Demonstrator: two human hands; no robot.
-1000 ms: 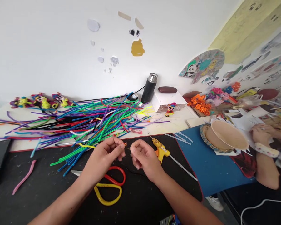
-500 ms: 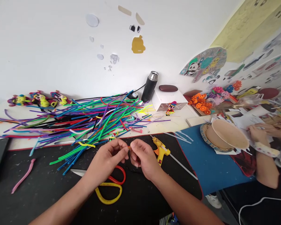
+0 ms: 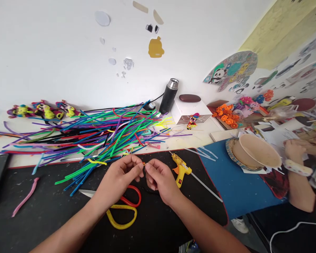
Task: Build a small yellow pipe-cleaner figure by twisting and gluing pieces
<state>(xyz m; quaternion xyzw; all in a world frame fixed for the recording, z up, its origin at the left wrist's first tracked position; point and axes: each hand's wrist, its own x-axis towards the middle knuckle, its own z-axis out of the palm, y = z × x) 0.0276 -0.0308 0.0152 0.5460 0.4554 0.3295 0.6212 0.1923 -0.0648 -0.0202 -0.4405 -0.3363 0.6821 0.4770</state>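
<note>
My left hand (image 3: 122, 177) and my right hand (image 3: 162, 179) meet over the black mat (image 3: 65, 225), thumbs and forefingers pinched. Between the fingertips shows a tiny orange piece (image 3: 144, 164); most of it is hidden, so its kind cannot be made out. Beneath my left wrist lie scissors (image 3: 121, 225) with one yellow and one red handle, the blade pointing left. A yellow hot glue gun (image 3: 181, 168) rests just right of my right hand, a clear glue stick (image 3: 206, 187) reaching out from its back end.
Many coloured pipe cleaners (image 3: 116, 130) lie heaped behind the mat. Small fuzzy figures (image 3: 46, 110) sit at the left. A black flask (image 3: 169, 96) stands beside a white box (image 3: 184, 110). At right are a large bowl (image 3: 260, 153) and another person's arm (image 3: 301, 182).
Both hands stay pinched together at nearly the same spot, having shifted very slightly. At the right, the other person's hand has moved a little. The camera view has tilted slightly.
</note>
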